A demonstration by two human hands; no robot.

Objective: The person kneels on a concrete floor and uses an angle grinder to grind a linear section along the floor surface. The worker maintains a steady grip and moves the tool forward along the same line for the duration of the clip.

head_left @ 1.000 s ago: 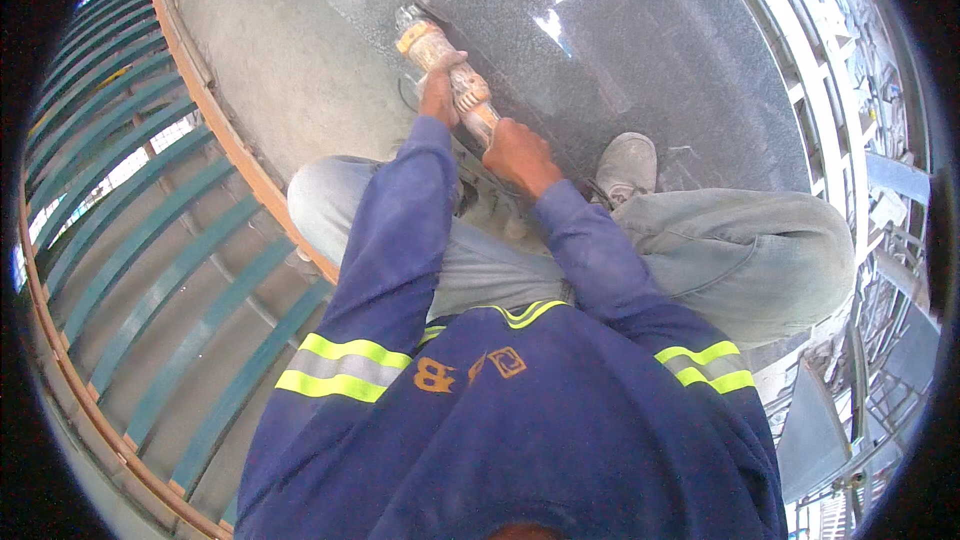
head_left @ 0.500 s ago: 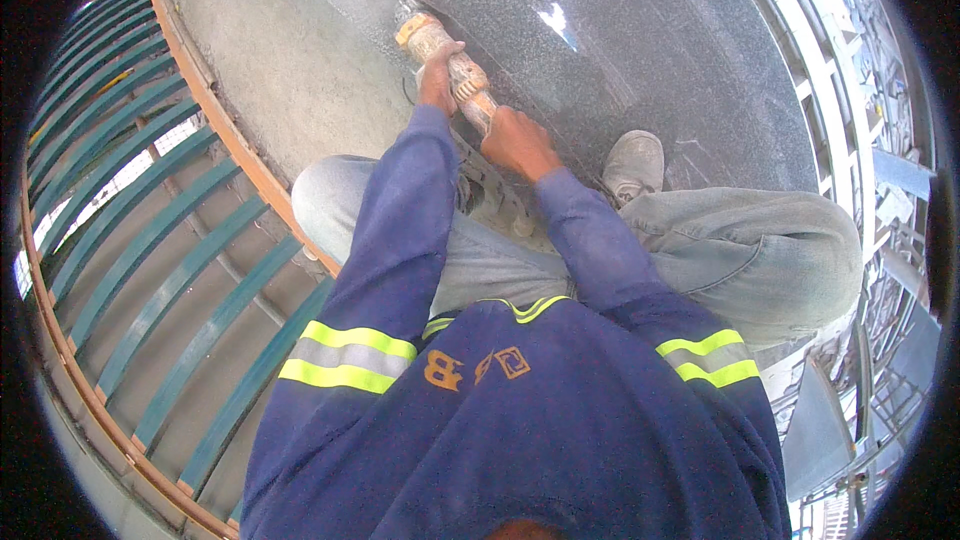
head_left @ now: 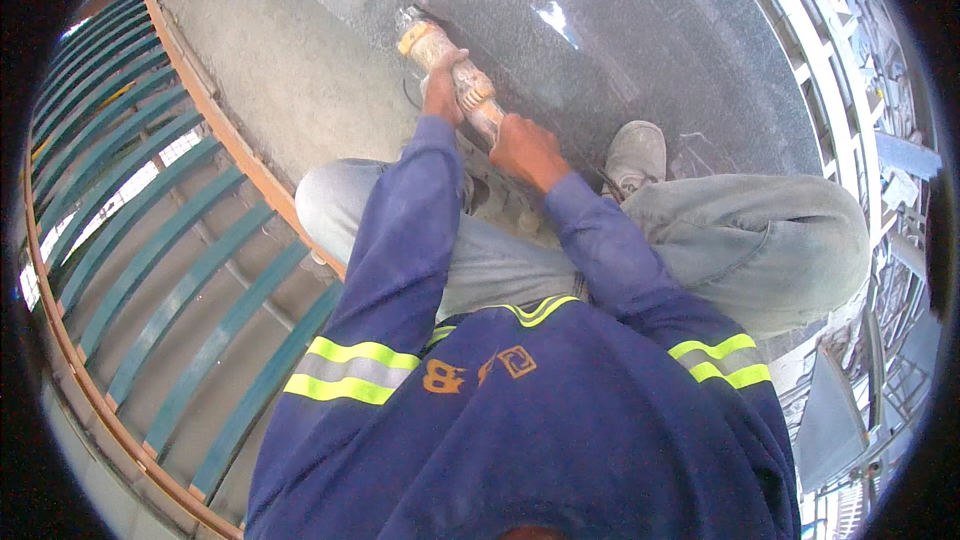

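Note:
A dust-coated orange angle grinder (head_left: pixel 474 90) lies aslant between my two hands. Its head (head_left: pixel 415 32) is at the seam where dark tile (head_left: pixel 660 50) meets a pale strip of floor (head_left: pixel 270 50). Around the front of the body is my left hand (head_left: pixel 441 87), thumb over the top. My right hand (head_left: pixel 527 150) grips the rear end, nearer to me. The cutting disc cannot be made out through dust and glare at the head.
A railing with green bars (head_left: pixel 190 270) and an orange-brown rail (head_left: pixel 215 120) curves along the left. White metal railing (head_left: pixel 835 70) borders the right, with stacked metal pieces beyond. My shoe (head_left: pixel 636 158) rests on the tile, my bent knees on either side.
The grinder has shifted very slightly toward me, both hands still round it. A pale dust haze over the tile near its head looks thicker.

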